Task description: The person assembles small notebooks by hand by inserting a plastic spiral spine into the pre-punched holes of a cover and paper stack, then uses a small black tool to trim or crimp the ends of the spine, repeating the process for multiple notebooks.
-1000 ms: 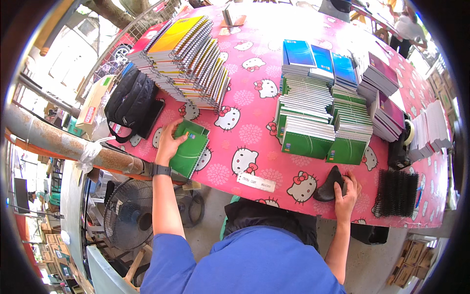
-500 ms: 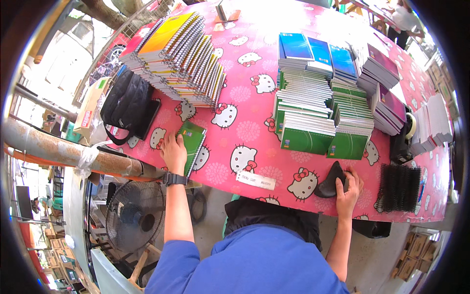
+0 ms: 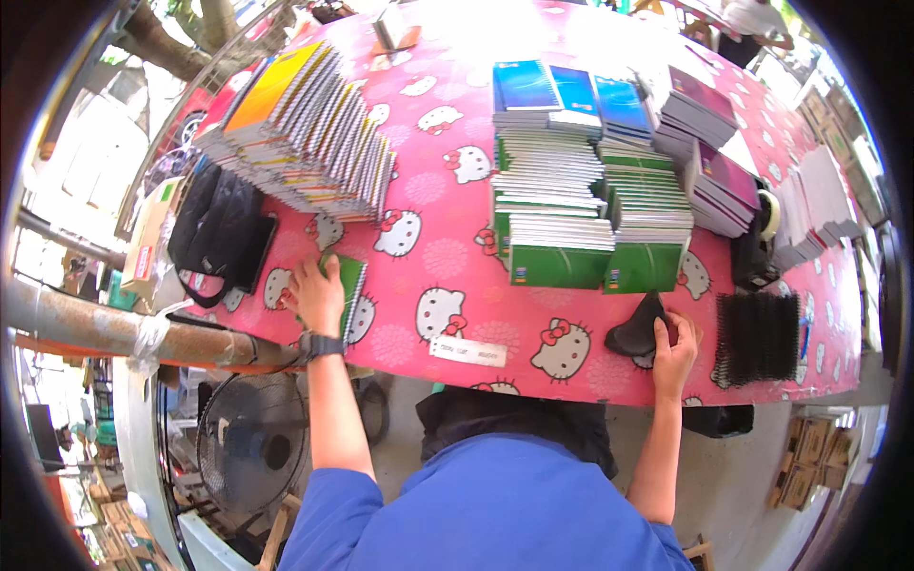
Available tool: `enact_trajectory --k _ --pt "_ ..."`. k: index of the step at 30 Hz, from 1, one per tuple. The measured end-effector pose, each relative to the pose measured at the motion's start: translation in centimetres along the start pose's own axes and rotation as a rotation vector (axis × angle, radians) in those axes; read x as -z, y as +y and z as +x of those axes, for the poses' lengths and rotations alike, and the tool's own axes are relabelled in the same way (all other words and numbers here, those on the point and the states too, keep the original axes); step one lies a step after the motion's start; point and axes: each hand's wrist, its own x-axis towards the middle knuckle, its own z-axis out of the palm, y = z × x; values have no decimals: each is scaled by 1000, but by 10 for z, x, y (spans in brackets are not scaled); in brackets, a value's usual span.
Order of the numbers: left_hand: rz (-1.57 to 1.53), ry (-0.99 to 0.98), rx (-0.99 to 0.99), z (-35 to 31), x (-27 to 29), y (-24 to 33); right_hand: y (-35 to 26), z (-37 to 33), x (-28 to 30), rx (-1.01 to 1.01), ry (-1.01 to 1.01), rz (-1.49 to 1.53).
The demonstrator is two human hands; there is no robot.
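My left hand (image 3: pixel 318 297) rests with fingers spread over the left edge of a green spiral notebook (image 3: pixel 351 284), which lies flat near the table's front left. The hand covers part of its cover. At the front right, the thumb and fingers of my right hand (image 3: pixel 675 350) close on the side of a black, curved, pointed object (image 3: pixel 636 329) lying on the table; its kind is unclear. Beyond it stand piles of green notebooks (image 3: pixel 562 265), with blue notebooks (image 3: pixel 526 86) behind them and maroon notebooks (image 3: pixel 725 186) to their right.
A tall stack of yellow-covered spiral notebooks (image 3: pixel 276 90) and a black bag (image 3: pixel 214 224) stand at left. Black coils (image 3: pixel 757 338), a tape dispenser (image 3: pixel 759 249) and grey-white stacks (image 3: pixel 814 205) are at right. A paper strip (image 3: pixel 468 351) lies near the front edge; a fan (image 3: pixel 249 443) stands below left.
The view has shifted a little, so the table appears farther left. My left fingers have spread wider over the green notebook. My right hand stays at the black object.
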Motion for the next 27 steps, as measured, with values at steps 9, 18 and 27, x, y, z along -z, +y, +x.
enact_trajectory --k 9,18,27 --pt "-5 -213 -315 -32 23 -36 18 6 23 -31 141 -12" --pt "88 -104 -252 -35 30 -21 -16 9 30 79 197 59" --pt "-592 185 -1173 -124 35 213 -6 5 39 34 245 26"
